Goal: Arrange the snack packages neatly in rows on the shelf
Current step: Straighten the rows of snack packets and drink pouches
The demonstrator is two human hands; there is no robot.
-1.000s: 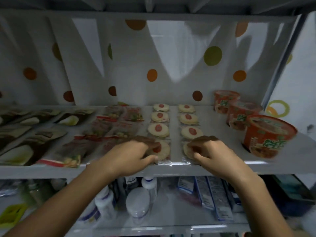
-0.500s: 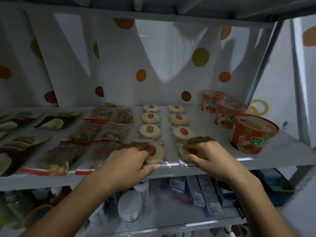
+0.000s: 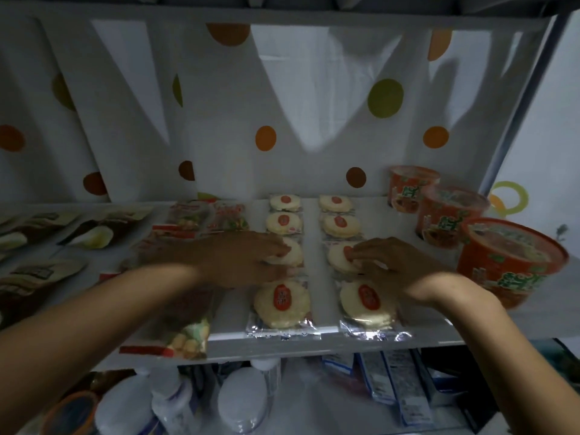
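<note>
Left hand (image 3: pixel 248 259) fingers pinch a cracker pack (image 3: pixel 290 257); right hand (image 3: pixel 395 262) fingers pinch the neighbouring pack (image 3: pixel 337 259). Noodle cups (image 3: pixel 508 259) crowd the right wrist.

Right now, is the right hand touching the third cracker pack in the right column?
Touching. Head view shows the right hand with fingertips on the cracker pack, no gap.

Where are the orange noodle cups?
In the head view, the orange noodle cups stand in a row at the right end of the shelf, just right of the two columns of rice cracker packs.
</note>
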